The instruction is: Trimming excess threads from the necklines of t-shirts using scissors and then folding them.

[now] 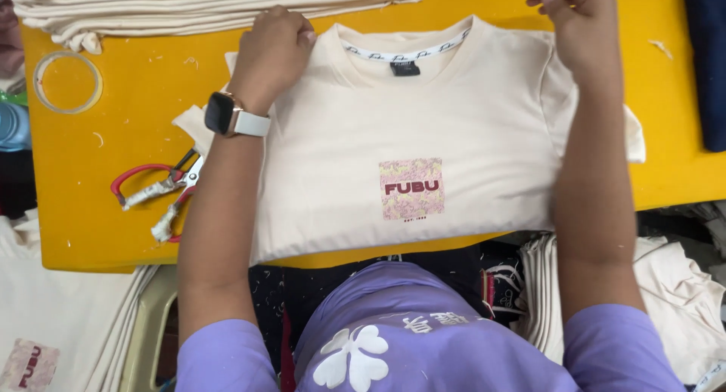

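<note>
On the yellow bench (113, 135) a cream T-shirt (423, 135) lies flat, face up, its collar pointing away from the person and its lower hem reaching the near edge of the bench. A square pink and yellow print (411, 189) sits on the chest of the T-shirt. The left hand (272, 48), with a dark smartwatch (225, 114) on a white band at the wrist, rests on the T-shirt's shoulder just beside the collar; its grip is clenched, fingers curled down onto the cloth. The right hand (571, 21) is at the other shoulder of the T-shirt, its fingers bent and pinched together at the sleeve edge, though whether cloth is caught in that grip cannot be told. Beside the T-shirt, past the left forearm, lie scissors (155, 192) with red handles wrapped in white tape. Farther from the T-shirt, near the bench's far corner, lies a clear tape ring (68, 82). Beyond the collar a stack of folded cream cloth (189, 6) sits along the far edge.
</note>
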